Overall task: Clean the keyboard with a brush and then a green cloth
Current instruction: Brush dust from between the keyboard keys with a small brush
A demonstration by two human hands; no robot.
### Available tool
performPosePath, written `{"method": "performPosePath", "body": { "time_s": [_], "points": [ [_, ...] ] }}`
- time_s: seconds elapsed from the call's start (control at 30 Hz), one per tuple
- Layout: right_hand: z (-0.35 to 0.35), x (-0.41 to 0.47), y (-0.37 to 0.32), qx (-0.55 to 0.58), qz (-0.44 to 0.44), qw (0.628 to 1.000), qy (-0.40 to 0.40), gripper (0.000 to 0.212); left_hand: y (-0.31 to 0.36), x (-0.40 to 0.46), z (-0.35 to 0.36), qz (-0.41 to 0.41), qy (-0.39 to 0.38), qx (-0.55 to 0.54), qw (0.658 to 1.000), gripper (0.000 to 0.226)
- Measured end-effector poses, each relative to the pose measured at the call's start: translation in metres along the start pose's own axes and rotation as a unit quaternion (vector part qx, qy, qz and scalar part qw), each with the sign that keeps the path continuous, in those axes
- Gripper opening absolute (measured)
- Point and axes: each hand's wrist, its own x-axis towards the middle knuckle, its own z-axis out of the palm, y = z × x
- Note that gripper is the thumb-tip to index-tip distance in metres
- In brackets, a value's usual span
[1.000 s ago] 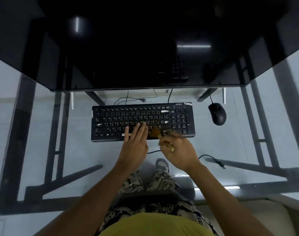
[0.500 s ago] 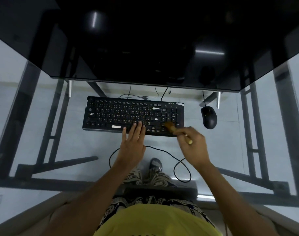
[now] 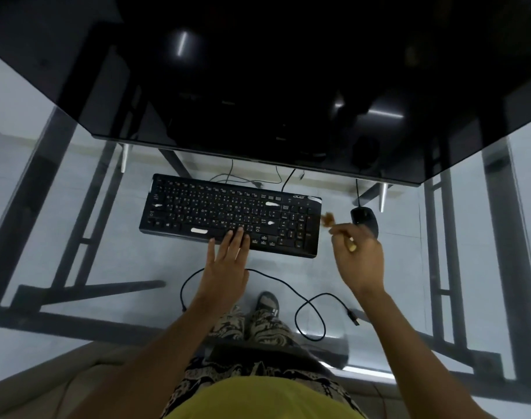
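A black keyboard (image 3: 197, 210) lies on the glass desk (image 3: 409, 267), its right end turned slightly toward me. My left hand (image 3: 224, 261) rests flat on the keyboard's near edge, fingers straight over the bottom key rows. My right hand (image 3: 359, 258) grips a small brush (image 3: 329, 219) by its wooden handle. The brown bristles are lifted off the keys, just past the keyboard's right end, between it and the mouse. No green cloth shows in the head view.
A black mouse (image 3: 367, 221) sits right of the keyboard, partly behind my right hand. A loose black cable (image 3: 309, 316) loops across the glass near me. A dark raised glass shelf (image 3: 258, 86) overhangs the back. The desk frame and my legs show through the glass.
My right hand has swept the brush rightward across the number pad and off the keyboard's right end. My left hand stays on the near edge. The camera has shifted.
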Motion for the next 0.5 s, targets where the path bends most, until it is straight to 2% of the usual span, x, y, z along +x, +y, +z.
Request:
{"method": "performPosePath", "body": {
  "time_s": [0.1, 0.13, 0.23, 0.3, 0.4, 0.5],
  "points": [
    [0.003, 0.001, -0.011, 0.025, 0.008, 0.985, -0.17, 0.014, 0.001, 0.001, -0.001, 0.002, -0.005, 0.002, 1.0, 0.074],
    [0.002, 0.004, -0.011, 0.017, 0.013, 0.986, -0.165, 0.016, 0.001, 0.001, -0.001, 0.002, -0.004, 0.001, 1.0, 0.073],
    [0.002, 0.017, -0.012, -0.002, -0.041, 0.999, -0.017, 0.017, -0.001, 0.003, -0.002, 0.002, 0.011, -0.005, 1.0, 0.068],
    [0.007, 0.024, -0.021, 0.003, -0.081, 0.997, 0.01, 0.02, -0.001, 0.004, -0.003, 0.001, 0.024, -0.006, 1.0, 0.063],
    [0.017, 0.038, -0.04, -0.017, -0.122, 0.992, -0.037, 0.021, -0.003, 0.01, -0.006, -0.001, 0.04, -0.004, 0.999, 0.057],
    [0.018, 0.045, -0.046, -0.122, -0.06, 0.981, -0.137, 0.019, -0.006, 0.013, -0.007, -0.002, 0.044, -0.009, 0.999, 0.055]
  ]
}}
